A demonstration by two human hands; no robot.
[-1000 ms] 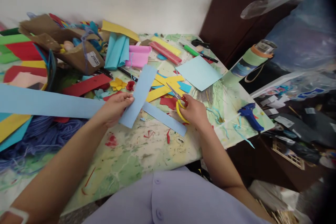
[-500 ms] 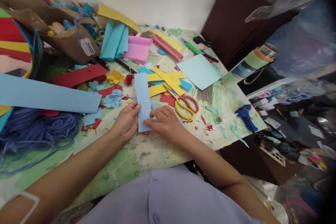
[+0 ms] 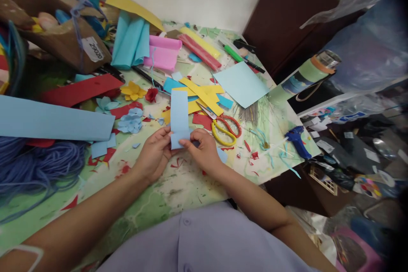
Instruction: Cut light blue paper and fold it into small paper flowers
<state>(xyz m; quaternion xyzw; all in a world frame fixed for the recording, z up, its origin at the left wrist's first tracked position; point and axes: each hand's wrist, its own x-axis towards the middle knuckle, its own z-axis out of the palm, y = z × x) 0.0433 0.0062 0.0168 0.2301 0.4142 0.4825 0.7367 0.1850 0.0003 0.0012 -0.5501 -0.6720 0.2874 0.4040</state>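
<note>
A short light blue paper strip stands upright between my hands, its lower end folded over into a doubled flap. My left hand pinches the strip's left side, and my right hand pinches its right side at the fold. Yellow-and-red-handled scissors lie open on the table to the right of my right hand. A long light blue paper strip lies to the left, apart from both hands. Just left of the held strip is a blue paper flower.
The paint-stained craft table is strewn with yellow paper strips, red scraps, and a light blue paper square. A blue glue gun lies near its right edge. Blue yarn lies at the left, with a brown paper bag behind.
The scissors were in my right hand a second ago and now lie on the table. The strip's lower end is now folded up, and both hands have lifted it off the table.
</note>
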